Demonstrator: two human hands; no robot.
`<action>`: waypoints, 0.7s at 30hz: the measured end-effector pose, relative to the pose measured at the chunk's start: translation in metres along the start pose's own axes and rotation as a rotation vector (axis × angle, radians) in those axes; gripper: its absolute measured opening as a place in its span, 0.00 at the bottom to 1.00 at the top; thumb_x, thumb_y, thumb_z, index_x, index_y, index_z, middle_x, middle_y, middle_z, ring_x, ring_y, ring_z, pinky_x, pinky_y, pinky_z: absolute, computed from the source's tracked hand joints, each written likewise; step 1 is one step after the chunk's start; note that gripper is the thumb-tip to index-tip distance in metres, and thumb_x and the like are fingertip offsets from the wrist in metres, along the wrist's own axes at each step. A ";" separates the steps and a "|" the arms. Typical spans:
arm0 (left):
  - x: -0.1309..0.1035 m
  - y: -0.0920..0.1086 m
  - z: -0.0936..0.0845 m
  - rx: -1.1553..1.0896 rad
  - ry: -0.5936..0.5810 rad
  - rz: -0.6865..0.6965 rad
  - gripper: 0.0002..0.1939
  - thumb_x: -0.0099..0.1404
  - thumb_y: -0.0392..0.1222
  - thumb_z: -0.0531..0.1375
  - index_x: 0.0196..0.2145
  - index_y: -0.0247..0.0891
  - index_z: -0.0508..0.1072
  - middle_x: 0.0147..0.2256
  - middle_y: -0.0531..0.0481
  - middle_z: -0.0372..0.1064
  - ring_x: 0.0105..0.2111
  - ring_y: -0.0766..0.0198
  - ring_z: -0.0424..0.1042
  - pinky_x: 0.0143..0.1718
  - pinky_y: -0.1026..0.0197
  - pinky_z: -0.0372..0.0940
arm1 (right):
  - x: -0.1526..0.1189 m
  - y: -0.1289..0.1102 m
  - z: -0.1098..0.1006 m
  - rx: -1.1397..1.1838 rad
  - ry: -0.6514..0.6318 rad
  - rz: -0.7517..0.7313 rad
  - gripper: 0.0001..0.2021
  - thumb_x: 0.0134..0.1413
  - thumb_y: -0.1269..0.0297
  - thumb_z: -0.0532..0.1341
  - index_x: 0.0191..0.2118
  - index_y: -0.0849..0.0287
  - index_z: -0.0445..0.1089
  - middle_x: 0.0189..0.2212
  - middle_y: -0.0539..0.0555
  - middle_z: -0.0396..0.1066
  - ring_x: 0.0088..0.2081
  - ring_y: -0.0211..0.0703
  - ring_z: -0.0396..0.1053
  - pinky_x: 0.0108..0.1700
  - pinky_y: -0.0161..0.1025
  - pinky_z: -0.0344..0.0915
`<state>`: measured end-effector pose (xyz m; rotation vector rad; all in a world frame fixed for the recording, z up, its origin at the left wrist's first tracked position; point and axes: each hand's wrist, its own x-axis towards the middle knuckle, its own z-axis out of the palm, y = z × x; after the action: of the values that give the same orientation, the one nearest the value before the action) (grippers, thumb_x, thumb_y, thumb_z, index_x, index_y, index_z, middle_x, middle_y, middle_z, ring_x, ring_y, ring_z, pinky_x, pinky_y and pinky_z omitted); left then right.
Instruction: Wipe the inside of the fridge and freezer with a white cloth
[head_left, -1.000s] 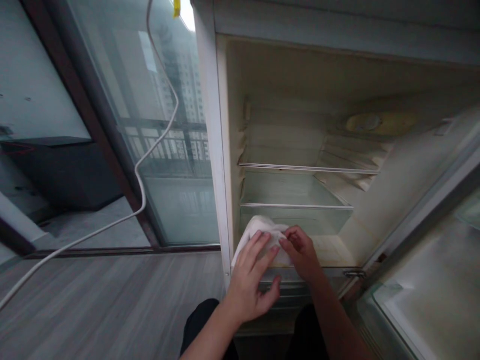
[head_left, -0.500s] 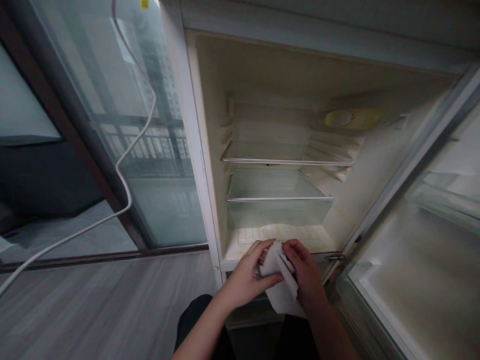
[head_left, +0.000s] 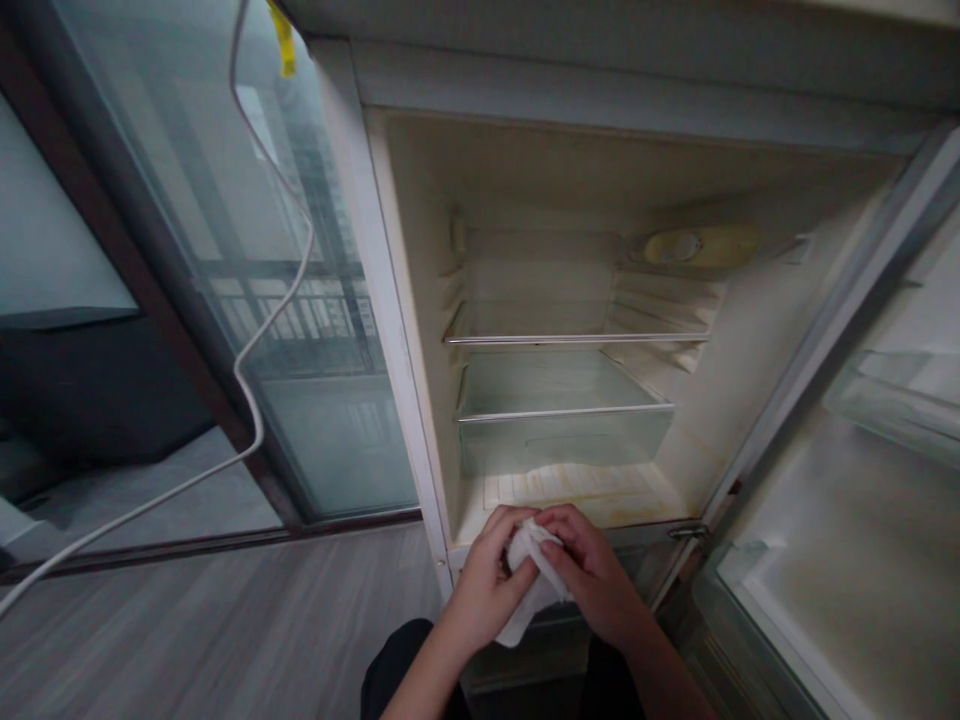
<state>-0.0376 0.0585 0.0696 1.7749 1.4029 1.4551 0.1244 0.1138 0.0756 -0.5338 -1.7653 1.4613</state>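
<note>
Both hands meet over a crumpled white tissue [head_left: 534, 590] in front of the lower edge of an open refrigerator [head_left: 394, 330]. My left hand [head_left: 489, 580] is closed around its left side, thumb across the front. From the right, my right hand [head_left: 592, 575] pinches its upper part, fingers curled at the top. The tissue's loose end hangs down below the hands. Behind them lie the stained fridge floor and a clear drawer [head_left: 570, 442]. Whether anything is wrapped in the tissue is hidden.
A glass shelf [head_left: 577, 340] spans the cavity, with a yellowed lamp cover [head_left: 701, 246] at upper right. The fridge door, with clear bins [head_left: 900, 400], stands open at right. A white cable [head_left: 247, 360] hangs before the sliding glass door at left. My knees are below.
My hands have drawn closer together and bunched the tissue smaller. Its hanging end has swung to the left. The view has tilted up slightly.
</note>
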 end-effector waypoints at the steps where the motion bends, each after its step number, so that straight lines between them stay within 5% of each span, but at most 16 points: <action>1: 0.000 0.000 -0.002 -0.001 -0.001 0.018 0.19 0.63 0.34 0.62 0.52 0.45 0.71 0.51 0.46 0.69 0.53 0.57 0.69 0.54 0.54 0.64 | -0.001 0.000 0.000 -0.006 -0.004 0.018 0.09 0.66 0.58 0.59 0.49 0.53 0.67 0.39 0.50 0.74 0.42 0.42 0.73 0.42 0.37 0.65; 5: 0.001 0.002 -0.007 -0.053 -0.052 0.030 0.22 0.61 0.31 0.62 0.52 0.44 0.69 0.51 0.47 0.69 0.53 0.57 0.68 0.55 0.55 0.63 | 0.000 0.002 -0.002 -0.127 0.069 0.012 0.09 0.66 0.56 0.59 0.45 0.54 0.68 0.37 0.51 0.75 0.40 0.43 0.73 0.37 0.36 0.64; 12: 0.003 0.000 -0.005 -0.112 -0.027 -0.122 0.11 0.66 0.47 0.63 0.43 0.40 0.72 0.40 0.49 0.72 0.42 0.59 0.71 0.45 0.58 0.64 | -0.003 -0.004 -0.010 -0.575 0.139 -0.118 0.09 0.70 0.58 0.54 0.44 0.54 0.69 0.36 0.51 0.75 0.37 0.44 0.73 0.40 0.39 0.63; 17: 0.006 -0.016 -0.003 -0.102 -0.130 -0.133 0.13 0.65 0.50 0.62 0.31 0.38 0.69 0.30 0.53 0.64 0.33 0.64 0.65 0.34 0.63 0.60 | -0.004 -0.004 -0.012 -0.675 0.158 -0.167 0.08 0.70 0.60 0.53 0.46 0.54 0.68 0.36 0.51 0.75 0.36 0.44 0.74 0.39 0.40 0.63; 21: 0.003 -0.017 -0.003 -0.175 -0.090 -0.128 0.14 0.66 0.50 0.62 0.30 0.39 0.65 0.30 0.54 0.61 0.32 0.64 0.63 0.35 0.63 0.59 | -0.003 -0.003 -0.012 -0.689 0.269 -0.271 0.06 0.69 0.64 0.56 0.46 0.53 0.68 0.38 0.52 0.74 0.38 0.44 0.73 0.41 0.40 0.66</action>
<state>-0.0472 0.0668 0.0579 1.5921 1.2780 1.3692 0.1361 0.1185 0.0782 -0.7565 -2.0011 0.5407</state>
